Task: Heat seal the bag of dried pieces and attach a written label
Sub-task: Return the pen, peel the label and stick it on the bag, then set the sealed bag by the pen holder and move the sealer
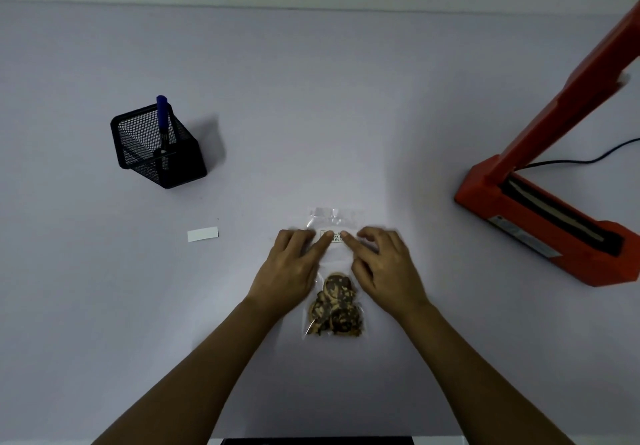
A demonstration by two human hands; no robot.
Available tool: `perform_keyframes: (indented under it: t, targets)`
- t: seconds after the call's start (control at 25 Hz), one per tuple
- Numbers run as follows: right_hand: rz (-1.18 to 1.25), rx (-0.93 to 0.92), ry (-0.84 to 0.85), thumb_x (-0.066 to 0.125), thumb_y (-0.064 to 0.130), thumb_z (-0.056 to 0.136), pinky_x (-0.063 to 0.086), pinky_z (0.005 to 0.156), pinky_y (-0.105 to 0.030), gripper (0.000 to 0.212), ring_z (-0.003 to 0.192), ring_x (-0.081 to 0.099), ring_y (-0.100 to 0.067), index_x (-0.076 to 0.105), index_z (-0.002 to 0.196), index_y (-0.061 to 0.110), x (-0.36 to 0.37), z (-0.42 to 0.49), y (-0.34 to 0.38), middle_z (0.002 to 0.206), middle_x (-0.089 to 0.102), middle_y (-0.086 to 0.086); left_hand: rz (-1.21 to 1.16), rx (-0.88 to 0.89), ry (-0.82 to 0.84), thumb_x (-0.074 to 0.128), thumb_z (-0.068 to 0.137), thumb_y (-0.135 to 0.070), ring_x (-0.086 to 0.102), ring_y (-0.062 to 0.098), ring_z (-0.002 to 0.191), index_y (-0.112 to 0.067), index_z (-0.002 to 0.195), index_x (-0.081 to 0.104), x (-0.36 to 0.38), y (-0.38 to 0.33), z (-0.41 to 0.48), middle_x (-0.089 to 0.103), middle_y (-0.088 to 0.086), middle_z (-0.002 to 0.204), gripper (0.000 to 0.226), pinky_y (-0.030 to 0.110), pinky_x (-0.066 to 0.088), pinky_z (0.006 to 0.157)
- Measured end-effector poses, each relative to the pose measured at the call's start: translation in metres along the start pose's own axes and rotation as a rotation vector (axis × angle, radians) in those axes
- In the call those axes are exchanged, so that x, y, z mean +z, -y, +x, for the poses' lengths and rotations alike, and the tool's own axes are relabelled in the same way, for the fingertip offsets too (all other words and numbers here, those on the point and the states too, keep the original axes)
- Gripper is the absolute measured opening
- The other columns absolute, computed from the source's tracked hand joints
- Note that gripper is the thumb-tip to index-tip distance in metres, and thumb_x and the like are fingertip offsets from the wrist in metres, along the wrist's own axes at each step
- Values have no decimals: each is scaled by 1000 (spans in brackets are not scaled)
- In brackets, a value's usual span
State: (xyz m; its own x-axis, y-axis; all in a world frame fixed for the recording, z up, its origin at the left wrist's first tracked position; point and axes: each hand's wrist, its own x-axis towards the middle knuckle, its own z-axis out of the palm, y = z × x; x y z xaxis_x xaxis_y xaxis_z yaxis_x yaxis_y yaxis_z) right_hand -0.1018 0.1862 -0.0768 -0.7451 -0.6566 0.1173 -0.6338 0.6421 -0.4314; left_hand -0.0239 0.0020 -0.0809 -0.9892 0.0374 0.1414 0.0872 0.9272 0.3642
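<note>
A clear plastic bag (333,257) lies flat on the table in front of me, with brown dried pieces (335,309) bunched in its near end. A small white label (333,236) with dark writing sits on the bag's upper part. My left hand (290,271) and my right hand (384,264) rest palm-down on either side, their index fingertips pressing on the label's two ends. The bag's far edge (334,215) looks crinkled.
A black mesh pen holder (157,146) with a blue pen (162,115) stands at the left. A blank white strip (203,234) lies left of the bag. An orange heat sealer (550,209) with its arm raised and a black cable (588,158) sits at the right.
</note>
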Motion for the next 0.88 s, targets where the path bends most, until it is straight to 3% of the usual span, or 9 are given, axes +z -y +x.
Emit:
perform_keyframes:
  t: [0.28, 0.44, 0.52, 0.6, 0.76, 0.88]
  targets:
    - [53, 34, 24, 45, 21, 89, 46, 86, -34, 42, 99, 46, -22, 52, 130, 16, -2, 1, 2, 107, 59, -10, -54, -57, 75, 42, 87, -18, 44, 29, 100, -5, 129, 52, -6, -6, 5, 55, 19, 113, 45, 39, 52, 80]
    - [253, 130, 90, 38, 37, 93, 40, 102, -35, 45, 117, 43, -16, 47, 133, 18, -18, -4, 9, 127, 53, -7, -313, -311, 70, 40, 97, -35, 41, 18, 107, -14, 137, 42, -21, -11, 8, 44, 13, 123, 46, 15, 35, 90]
    - [342, 233, 128, 40, 50, 90, 33, 108, -30, 55, 128, 34, -12, 38, 138, 23, -27, -17, 24, 140, 38, -2, -236, -361, 40, 50, 93, -37, 44, 22, 99, -12, 131, 45, -26, -17, 3, 44, 15, 114, 46, 21, 38, 82]
    - [394, 395, 155, 48, 56, 85, 35, 104, -28, 71, 125, 35, -10, 25, 144, 23, -33, -34, 42, 140, 29, 0, -228, -477, 131, 55, 89, -43, 47, 24, 90, -12, 119, 45, -34, -26, -4, 44, 14, 108, 44, 28, 43, 75]
    - [413, 563, 227, 61, 39, 85, 40, 92, -21, 77, 109, 45, -10, 20, 145, 13, -31, -49, 69, 133, 35, -5, -340, -591, 307, 58, 87, -41, 38, 13, 85, -11, 123, 39, -37, -38, -10, 44, 11, 114, 50, 20, 35, 70]
    - [497, 601, 177, 65, 26, 84, 45, 97, -34, 74, 114, 50, -21, 23, 144, 11, -25, -35, 74, 132, 42, -11, -427, -610, 282, 63, 85, -32, 38, 13, 89, -8, 126, 44, -42, -32, -1, 46, 14, 116, 51, 17, 33, 73]
